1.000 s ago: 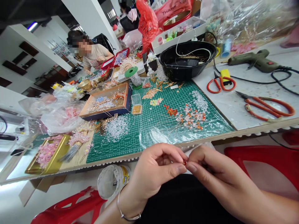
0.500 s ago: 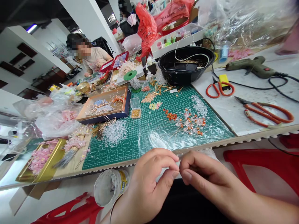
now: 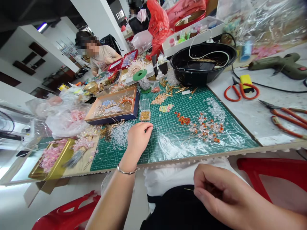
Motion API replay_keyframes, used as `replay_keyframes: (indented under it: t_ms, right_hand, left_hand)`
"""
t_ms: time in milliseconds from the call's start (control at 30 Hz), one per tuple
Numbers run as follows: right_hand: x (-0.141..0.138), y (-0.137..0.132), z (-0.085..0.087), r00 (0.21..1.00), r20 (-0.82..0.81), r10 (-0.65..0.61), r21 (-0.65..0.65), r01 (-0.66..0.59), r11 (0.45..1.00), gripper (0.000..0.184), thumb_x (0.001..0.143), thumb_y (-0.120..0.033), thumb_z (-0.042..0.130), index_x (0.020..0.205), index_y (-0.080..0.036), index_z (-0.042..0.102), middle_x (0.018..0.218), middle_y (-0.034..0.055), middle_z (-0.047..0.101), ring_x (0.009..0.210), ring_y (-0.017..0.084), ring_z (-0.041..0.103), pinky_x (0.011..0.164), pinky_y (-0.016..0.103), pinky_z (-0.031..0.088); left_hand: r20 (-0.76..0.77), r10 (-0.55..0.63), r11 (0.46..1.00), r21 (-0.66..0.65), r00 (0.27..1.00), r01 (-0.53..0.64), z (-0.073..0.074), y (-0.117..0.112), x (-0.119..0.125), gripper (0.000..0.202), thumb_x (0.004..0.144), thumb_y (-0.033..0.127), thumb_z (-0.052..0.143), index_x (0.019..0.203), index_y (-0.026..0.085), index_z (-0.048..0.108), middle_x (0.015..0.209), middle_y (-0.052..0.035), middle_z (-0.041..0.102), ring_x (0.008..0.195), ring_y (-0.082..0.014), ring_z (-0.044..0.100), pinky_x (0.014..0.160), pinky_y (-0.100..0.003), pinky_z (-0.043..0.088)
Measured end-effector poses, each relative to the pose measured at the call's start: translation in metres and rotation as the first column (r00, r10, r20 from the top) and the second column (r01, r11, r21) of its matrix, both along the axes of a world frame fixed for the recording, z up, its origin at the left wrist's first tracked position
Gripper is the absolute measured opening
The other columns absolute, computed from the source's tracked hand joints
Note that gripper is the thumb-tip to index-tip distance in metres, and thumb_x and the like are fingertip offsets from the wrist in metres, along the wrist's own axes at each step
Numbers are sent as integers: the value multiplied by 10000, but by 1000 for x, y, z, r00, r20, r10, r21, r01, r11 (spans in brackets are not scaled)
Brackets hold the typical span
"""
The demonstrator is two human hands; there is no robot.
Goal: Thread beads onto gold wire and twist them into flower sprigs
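My left hand (image 3: 139, 135) is over the green cutting mat (image 3: 165, 124), just in front of a small clear box of gold beads (image 3: 145, 115). Its fingers are curled together, and whatever they hold, if anything, is hidden. Beside it lies a heap of clear beads (image 3: 119, 135). My right hand (image 3: 217, 188) is closed above my lap, fingertips pinched. A thin gold wire (image 3: 188, 189) sticks out from its fingertips to the left. On the mat's right part lie orange beads (image 3: 184, 120) and a cluster of clear and orange beaded sprigs (image 3: 207, 129).
An open box (image 3: 112, 119) of beaded hairpieces stands left, with a gold tray (image 3: 59, 159) of pink flowers beyond. Behind the mat is a black basin (image 3: 201, 76). Red-handled pliers (image 3: 287, 116), small snips (image 3: 241, 91) and a glue gun (image 3: 275, 65) lie right. Another person (image 3: 103, 57) sits far left.
My left hand has left my right hand and reached forward and left over the mat. My right hand stays low, a little further right in view. The view has shifted slightly.
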State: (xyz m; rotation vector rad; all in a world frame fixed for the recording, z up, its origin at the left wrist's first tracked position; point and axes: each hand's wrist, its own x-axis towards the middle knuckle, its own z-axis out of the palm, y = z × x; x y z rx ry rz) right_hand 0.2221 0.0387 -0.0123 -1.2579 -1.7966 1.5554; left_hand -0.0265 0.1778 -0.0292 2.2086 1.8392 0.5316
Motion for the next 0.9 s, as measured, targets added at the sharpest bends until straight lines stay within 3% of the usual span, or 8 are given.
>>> replay_keyframes:
  t_ms: [200,467,733,900]
  right_hand:
    - [0,3,2,998,33,55,-33,-54,998,168,896,-312,478,745,-239,496,646,-7,567,551,134,480,488,226,378]
    - [-1,-1,-1,1000,-15,24,-84,-26,996,140,879,-255,540,748,-231,498,643,-25,559,574,123,468,506,201,375]
    - [3,-1,4,999,-40,35,-112,-39,993,137,857,-267,524,736,-229,472,629,-33,500,568,118,407,503,204,334]
    - [9,1,5,999,12,42,-111,-40,993,126,820,-315,530,733,-230,498,636,1,549,570,139,437,498,221,349]
  left_hand:
    - [-88,-141,989,-48,986,137,-9,9,10,192,939,235,602,965,238,792,1028,-46,779,987,-237,692,925,-368,522]
    - [-99,-181,983,-29,979,179,0,18,21,188,945,231,594,1003,238,773,1019,-31,774,965,-223,691,896,-353,528]
    - [-102,-166,986,-19,981,164,19,44,47,222,951,268,567,1023,256,776,1022,-5,795,892,-195,716,777,-281,527]
    - [-213,-31,999,31,977,38,25,72,36,264,954,291,532,1054,263,774,1034,-19,797,920,-226,714,789,-302,508]
